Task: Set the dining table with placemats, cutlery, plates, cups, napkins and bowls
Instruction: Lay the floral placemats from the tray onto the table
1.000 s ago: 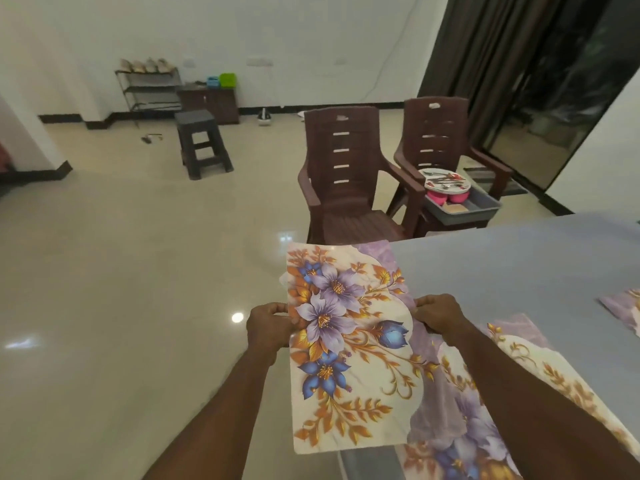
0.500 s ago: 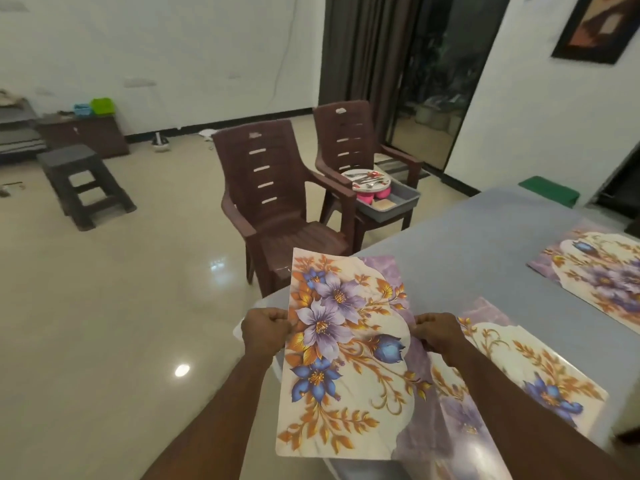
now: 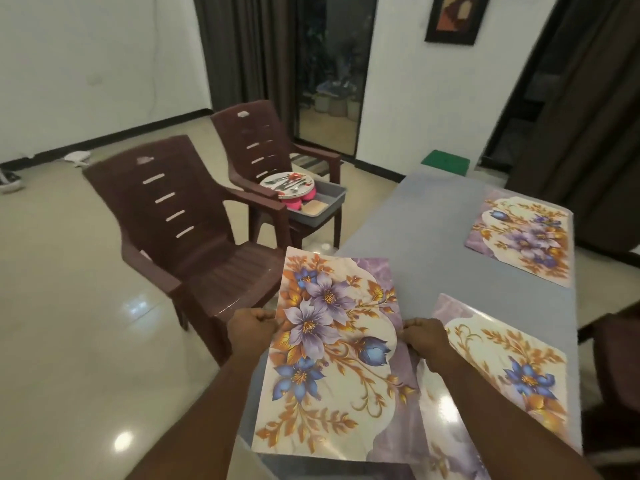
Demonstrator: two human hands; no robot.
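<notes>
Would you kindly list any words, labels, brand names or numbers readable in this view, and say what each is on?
None: no readable text appears anywhere.
Held placemat, between left hand and right hand: floral print only.
Two placemats on the table, near and far: floral print only.
Framed picture: an image, no lettering.
Chair backs: pale mark, too blurred to read.

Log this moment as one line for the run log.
step: placemats | hands: left and right hold mat over table edge | laid: two | dishes: in tray on chair
</notes>
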